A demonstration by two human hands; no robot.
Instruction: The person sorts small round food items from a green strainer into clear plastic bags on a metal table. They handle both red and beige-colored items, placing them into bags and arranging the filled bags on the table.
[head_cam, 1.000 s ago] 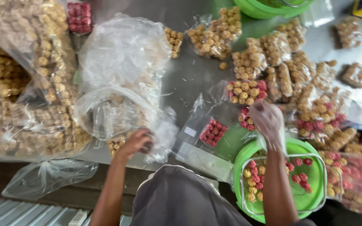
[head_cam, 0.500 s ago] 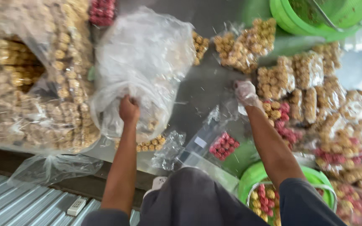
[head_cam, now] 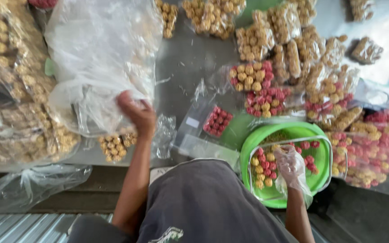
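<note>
My left hand [head_cam: 137,113] is curled at the lower edge of a large clear plastic bag [head_cam: 100,58] that lies on the grey table and holds pale round sweets. It seems to pinch the plastic. A small cluster of yellow balls [head_cam: 113,145] lies just below that hand. My right hand [head_cam: 292,165], in a thin clear glove, rests inside a clear rectangular tray [head_cam: 341,150] of yellow and red balls. The tray sits in a green bowl [head_cam: 293,130]. Whether the gloved fingers hold a ball is hidden.
Big bags of brown-yellow sweets [head_cam: 14,130] fill the left side. Several sealed packets of yellow and red balls [head_cam: 257,85] crowd the right and far side. A small packet of red balls [head_cam: 217,121] lies mid-table. An empty clear bag [head_cam: 28,186] hangs off the front edge.
My right hand has come back from the packets on the table into the tray in the green bowl. My left hand stays at the big bag's edge while the view shifts.
</note>
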